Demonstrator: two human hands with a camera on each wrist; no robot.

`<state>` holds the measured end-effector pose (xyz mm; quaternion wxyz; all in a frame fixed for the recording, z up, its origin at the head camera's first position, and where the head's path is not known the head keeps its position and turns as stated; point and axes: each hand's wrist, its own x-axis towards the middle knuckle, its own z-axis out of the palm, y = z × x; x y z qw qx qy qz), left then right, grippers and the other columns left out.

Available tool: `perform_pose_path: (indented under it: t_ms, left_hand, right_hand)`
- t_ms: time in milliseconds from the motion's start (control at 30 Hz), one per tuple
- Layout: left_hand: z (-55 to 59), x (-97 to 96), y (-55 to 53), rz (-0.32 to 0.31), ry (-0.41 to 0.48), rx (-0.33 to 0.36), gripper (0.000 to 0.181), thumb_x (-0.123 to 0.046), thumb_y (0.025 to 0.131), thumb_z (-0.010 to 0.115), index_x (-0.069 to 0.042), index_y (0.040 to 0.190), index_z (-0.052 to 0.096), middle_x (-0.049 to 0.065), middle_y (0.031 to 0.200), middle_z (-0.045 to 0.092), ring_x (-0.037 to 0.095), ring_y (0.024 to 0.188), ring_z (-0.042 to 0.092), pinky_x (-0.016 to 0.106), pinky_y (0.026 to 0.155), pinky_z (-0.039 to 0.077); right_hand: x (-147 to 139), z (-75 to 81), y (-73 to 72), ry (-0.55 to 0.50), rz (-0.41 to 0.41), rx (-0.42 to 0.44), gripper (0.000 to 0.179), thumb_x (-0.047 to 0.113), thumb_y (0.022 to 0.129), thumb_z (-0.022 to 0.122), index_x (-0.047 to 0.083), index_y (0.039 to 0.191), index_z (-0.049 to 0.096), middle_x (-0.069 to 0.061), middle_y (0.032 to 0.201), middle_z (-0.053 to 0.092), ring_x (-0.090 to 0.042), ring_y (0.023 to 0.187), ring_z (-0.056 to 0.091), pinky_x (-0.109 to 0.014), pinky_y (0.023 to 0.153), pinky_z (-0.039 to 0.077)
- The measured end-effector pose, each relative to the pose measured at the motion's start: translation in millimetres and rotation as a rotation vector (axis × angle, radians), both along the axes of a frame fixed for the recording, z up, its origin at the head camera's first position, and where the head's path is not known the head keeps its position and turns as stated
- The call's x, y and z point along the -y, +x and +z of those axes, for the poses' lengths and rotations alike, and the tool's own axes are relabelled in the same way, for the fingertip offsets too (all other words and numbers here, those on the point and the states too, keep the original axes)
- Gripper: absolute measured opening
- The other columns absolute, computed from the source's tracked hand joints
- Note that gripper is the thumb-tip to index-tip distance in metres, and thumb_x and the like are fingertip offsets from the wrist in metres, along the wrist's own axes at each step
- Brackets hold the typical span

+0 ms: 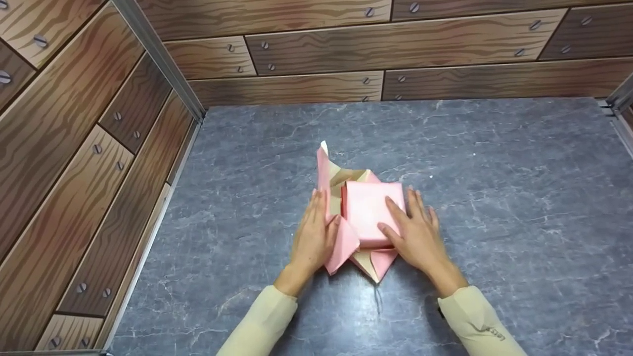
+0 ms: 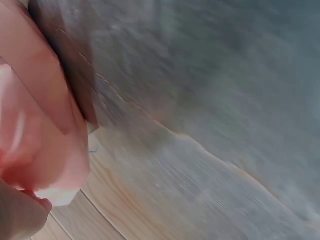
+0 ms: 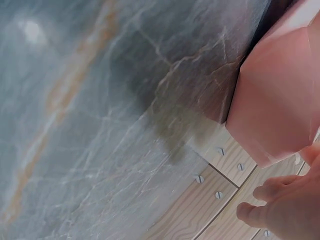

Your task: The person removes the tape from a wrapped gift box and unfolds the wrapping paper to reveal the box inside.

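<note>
A flat square box lies partly wrapped in pink paper (image 1: 368, 210) with a cream inner side; a strip of the red box (image 1: 344, 200) shows at its left edge. My left hand (image 1: 310, 240) has its fingers straight along the raised left flap (image 1: 322, 170). With fingers spread, my right hand (image 1: 420, 237) rests on the box's right side, thumb and a finger over the top. Folded paper points (image 1: 378, 262) stick out at the near side. In the left wrist view, the pink paper (image 2: 42, 110) is beside part of the left hand (image 2: 20, 215).
The dark grey marbled tabletop (image 1: 247, 148) surrounds the package. Wood-patterned panels (image 1: 316, 54) with printed screws stand at the back and left, joined by a metal corner post (image 1: 158, 54).
</note>
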<state>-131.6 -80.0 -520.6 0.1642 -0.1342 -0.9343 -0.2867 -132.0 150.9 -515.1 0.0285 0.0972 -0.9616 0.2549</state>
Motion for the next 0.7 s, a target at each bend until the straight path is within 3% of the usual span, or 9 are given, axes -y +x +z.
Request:
perform_pose_path:
  t_ms: [233, 400, 567, 700]
  left_hand:
    - [-0.8, 12.0, 1.0, 0.011, -0.038, -0.038, 0.071, -0.031, 0.097, 0.054, 0.007, 0.15, 0.024, 0.022, 0.155, 0.032, 0.032, 0.146, 0.03, 0.043, 0.118, 0.029]
    - [2.6, 13.5, -1.2, -0.013, -0.071, -0.038, 0.075, -0.036, 0.096, 0.055, 0.006, 0.15, 0.024, 0.022, 0.158, 0.026, 0.033, 0.147, 0.026, 0.045, 0.119, 0.028]
    - [10.4, 5.8, -4.0, -0.064, -0.128, -0.005, 0.075, -0.044, 0.097, 0.049, 0.0, 0.153, 0.023, 0.016, 0.161, 0.021, 0.03, 0.15, 0.021, 0.043, 0.121, 0.024]
    - [17.5, -5.4, -7.9, -0.141, -0.17, -0.034, 0.074, -0.046, 0.099, 0.045, -0.004, 0.154, 0.019, 0.011, 0.163, 0.017, 0.026, 0.151, 0.017, 0.041, 0.122, 0.021]
  right_hand:
    - [-0.6, 2.3, -0.6, 0.007, -0.003, 0.018, 0.062, 0.046, 0.096, 0.053, 0.018, 0.149, 0.039, -0.021, 0.162, 0.013, -0.044, 0.148, 0.012, -0.066, 0.115, 0.011]
    - [2.4, 6.8, -2.1, 0.064, 0.045, -0.007, 0.06, 0.041, 0.098, 0.051, 0.019, 0.151, 0.035, -0.016, 0.162, 0.015, -0.043, 0.149, 0.012, -0.067, 0.115, 0.009]
    - [10.0, 14.8, -3.5, 0.117, 0.139, -0.083, 0.052, 0.024, 0.097, 0.053, 0.023, 0.148, 0.041, -0.011, 0.161, 0.023, -0.041, 0.149, 0.014, -0.067, 0.116, 0.006]
    - [21.0, 22.1, -7.0, 0.175, 0.268, -0.097, 0.054, 0.018, 0.096, 0.054, 0.023, 0.148, 0.041, -0.007, 0.159, 0.027, -0.038, 0.149, 0.017, -0.067, 0.116, 0.008]
